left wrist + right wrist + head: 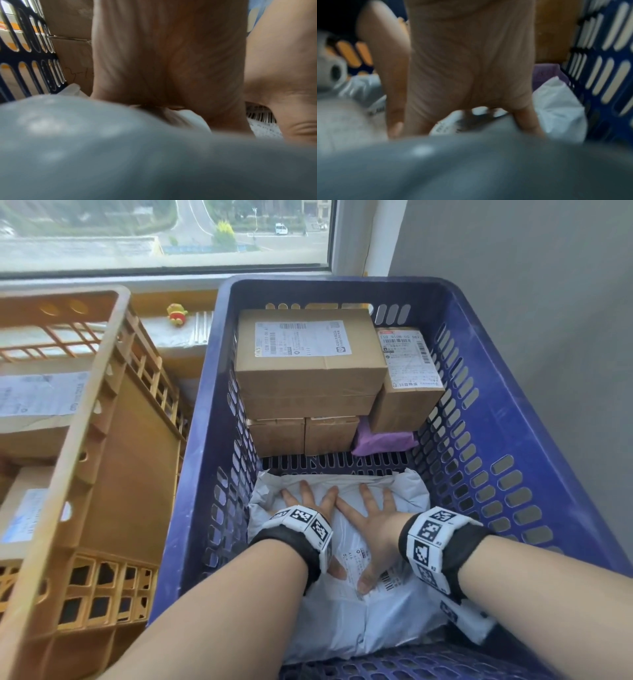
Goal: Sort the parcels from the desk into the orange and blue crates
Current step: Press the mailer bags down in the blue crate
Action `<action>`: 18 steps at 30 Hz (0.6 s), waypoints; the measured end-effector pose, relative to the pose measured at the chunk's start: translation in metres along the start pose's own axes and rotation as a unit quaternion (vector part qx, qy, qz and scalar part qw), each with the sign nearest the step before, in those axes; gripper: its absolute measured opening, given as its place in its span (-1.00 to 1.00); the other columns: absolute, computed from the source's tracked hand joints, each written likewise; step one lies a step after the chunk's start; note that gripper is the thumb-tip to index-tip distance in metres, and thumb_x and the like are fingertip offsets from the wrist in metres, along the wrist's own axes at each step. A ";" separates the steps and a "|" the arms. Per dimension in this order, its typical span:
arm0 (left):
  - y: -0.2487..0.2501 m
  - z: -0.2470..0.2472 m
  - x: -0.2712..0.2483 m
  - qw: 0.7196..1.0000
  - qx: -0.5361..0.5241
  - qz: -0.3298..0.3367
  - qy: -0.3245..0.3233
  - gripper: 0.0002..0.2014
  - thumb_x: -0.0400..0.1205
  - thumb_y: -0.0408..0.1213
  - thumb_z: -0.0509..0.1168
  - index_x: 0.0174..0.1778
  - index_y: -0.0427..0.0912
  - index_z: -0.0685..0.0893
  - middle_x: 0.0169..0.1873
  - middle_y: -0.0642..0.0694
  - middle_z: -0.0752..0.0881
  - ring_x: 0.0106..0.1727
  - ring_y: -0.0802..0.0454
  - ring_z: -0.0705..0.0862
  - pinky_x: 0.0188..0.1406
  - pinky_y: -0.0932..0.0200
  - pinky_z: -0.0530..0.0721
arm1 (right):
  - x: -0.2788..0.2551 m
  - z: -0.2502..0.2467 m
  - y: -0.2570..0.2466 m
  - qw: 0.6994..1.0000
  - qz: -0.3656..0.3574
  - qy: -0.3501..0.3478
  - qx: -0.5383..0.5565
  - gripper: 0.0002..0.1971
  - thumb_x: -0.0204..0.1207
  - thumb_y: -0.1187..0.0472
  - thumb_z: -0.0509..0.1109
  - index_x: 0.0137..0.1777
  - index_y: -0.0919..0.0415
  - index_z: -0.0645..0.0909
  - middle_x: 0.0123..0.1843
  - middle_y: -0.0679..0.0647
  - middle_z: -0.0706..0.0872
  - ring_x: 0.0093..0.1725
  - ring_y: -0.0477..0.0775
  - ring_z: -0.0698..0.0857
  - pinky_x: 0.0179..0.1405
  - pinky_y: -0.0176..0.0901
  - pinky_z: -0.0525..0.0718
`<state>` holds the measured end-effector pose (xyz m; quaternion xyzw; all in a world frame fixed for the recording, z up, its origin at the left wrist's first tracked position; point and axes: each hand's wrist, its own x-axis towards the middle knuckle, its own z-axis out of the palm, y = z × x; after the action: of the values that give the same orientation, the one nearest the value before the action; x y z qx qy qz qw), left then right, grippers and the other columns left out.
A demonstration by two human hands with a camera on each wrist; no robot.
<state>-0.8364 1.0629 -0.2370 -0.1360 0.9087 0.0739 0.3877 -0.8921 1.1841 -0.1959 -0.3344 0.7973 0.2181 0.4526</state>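
Note:
A grey plastic mailer (342, 628) lies at the near end of the blue crate (325, 284). Both my hands lie flat on top of it with fingers spread. My left hand (308, 503) presses its far left part, and my right hand (373, 522) rests beside it, thumb on the printed label. The wrist views show each palm, the left hand (163, 60) and the right hand (467, 67), pushed into the mailer (85, 148) (471, 169). The orange crate (113, 419) stands to the left and holds labelled parcels (37, 398).
The far end of the blue crate holds a large cardboard box (308, 361) stacked on two small boxes (277, 436), another box (407, 392) and a purple bag (380, 441). A yellow toy (176, 314) sits on the windowsill. A grey wall runs along the right.

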 end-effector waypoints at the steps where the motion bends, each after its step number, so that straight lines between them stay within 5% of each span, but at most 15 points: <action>1: -0.001 -0.001 0.000 1.000 0.005 0.001 0.004 0.51 0.03 0.35 0.60 0.57 0.28 -0.49 0.64 -0.26 -0.40 0.61 -0.57 -0.26 0.29 -0.80 -0.02 | -0.001 -0.002 0.002 1.000 -0.002 -0.002 0.005 0.47 0.24 -0.23 0.67 0.55 -0.21 -0.69 0.64 0.24 -0.62 0.60 0.50 -0.52 0.62 0.40 -0.25; 4: -0.001 -0.005 -0.005 1.000 0.018 0.007 0.015 0.48 0.04 0.37 0.58 0.60 0.26 -0.44 0.66 -0.23 -0.33 0.63 -0.54 -0.17 0.32 -0.74 0.00 | -0.001 -0.008 0.010 1.000 -0.006 0.007 0.019 0.45 0.20 -0.22 0.69 0.58 -0.33 -0.59 0.72 0.13 -0.49 0.68 0.46 -0.36 0.64 0.49 -0.02; 10: 0.003 -0.022 -0.015 0.998 0.048 0.005 0.028 0.52 -0.09 0.47 0.52 0.61 0.21 -0.36 0.69 -0.16 -0.18 0.64 -0.46 0.06 0.34 -0.62 0.25 | -0.023 -0.030 0.018 0.998 -0.037 0.053 0.016 0.33 0.22 -0.21 0.68 0.71 -0.26 -0.32 0.78 0.14 0.02 0.67 0.27 0.27 0.57 0.29 0.38; 18: -0.002 -0.067 -0.051 0.997 0.063 0.013 0.047 0.35 0.03 0.36 0.57 0.67 0.07 -0.01 0.54 -0.23 0.27 0.50 -0.39 0.40 0.32 -0.37 0.51 | -0.063 -0.061 0.003 0.984 -0.064 0.162 0.044 -0.02 0.34 -0.21 0.61 0.70 -0.07 0.20 0.59 0.01 0.48 0.53 0.12 0.49 0.49 0.05 0.49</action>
<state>-0.8482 1.0542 -0.1540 -0.1028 0.9304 0.0148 0.3515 -0.9057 1.1675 -0.1113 -0.3951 0.8459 0.0964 0.3451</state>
